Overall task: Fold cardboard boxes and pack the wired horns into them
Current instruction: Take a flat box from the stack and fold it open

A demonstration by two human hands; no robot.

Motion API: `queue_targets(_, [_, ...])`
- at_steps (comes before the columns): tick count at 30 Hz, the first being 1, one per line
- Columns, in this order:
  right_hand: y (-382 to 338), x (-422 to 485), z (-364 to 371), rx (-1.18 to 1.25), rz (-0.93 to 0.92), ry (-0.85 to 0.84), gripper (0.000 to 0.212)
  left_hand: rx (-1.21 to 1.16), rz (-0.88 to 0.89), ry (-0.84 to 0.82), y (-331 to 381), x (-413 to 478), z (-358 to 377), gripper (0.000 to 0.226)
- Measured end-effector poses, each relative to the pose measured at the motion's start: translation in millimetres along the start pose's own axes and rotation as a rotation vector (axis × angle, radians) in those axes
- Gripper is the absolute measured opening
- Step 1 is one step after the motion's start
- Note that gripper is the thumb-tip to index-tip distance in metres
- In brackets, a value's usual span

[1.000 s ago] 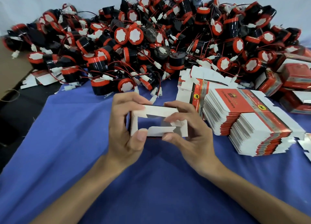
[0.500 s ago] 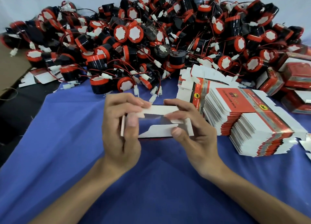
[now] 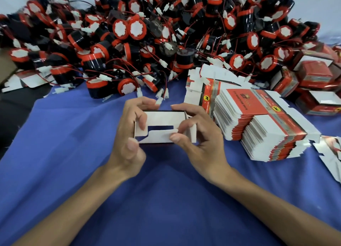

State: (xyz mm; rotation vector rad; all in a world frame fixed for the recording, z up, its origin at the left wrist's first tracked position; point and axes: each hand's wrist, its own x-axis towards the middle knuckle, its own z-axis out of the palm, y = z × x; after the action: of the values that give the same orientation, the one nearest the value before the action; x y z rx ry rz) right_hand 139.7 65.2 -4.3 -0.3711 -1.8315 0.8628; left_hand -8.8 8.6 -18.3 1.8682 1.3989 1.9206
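Half-folded cardboard box [image 3: 162, 117], white inner faces and loose flaps showing, held over blue worktop [image 3: 73, 172], left hand [image 3: 129, 135] and right hand [image 3: 199, 140], each grip closed on an end, printed outside hidden, horn pile [image 3: 147, 42] behind, cut off.

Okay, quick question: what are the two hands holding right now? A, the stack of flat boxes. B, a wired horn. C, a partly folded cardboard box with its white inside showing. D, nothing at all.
C: the left hand and right hand both grip one cardboard box, its white inside towards the camera and flaps not yet closed, while the wired horns lie piled behind.
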Motion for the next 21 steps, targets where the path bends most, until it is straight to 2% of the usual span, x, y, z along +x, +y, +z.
queue_targets(3, [0,0,0,-0.049,0.009,-0.016,0.017,-0.057,-0.115,0.015,0,1,-1,0.046])
queue_targets(6, [-3,2,-2,-0.039,0.020,-0.099,0.029,0.028,-0.114,0.048,0,2,-4,0.034])
queue_targets(9, [-1,2,-10,0.030,0.018,-0.230,0.035,0.059,-0.150,0.085,-1,1,-3,0.011])
queue_targets(12, [4,6,-17,0.029,-0.002,-0.267,0.034,0.065,-0.134,0.084,1,2,5,0.010])
queue_targets(14, [9,9,-19,0.026,0.003,-0.231,0.033,0.125,-0.088,0.042,3,4,16,0.025])
queue_targets(16, [14,10,-24,0.029,0.010,-0.208,0.032,0.160,-0.078,0.031,3,7,26,0.030])
queue_targets(18, [18,8,-29,0.014,0.011,-0.223,0.031,0.180,-0.070,0.036,1,8,30,0.028])
queue_targets(21, [20,5,-27,0.038,0.018,-0.311,0.034,0.156,-0.041,0.046,-4,8,21,0.012])
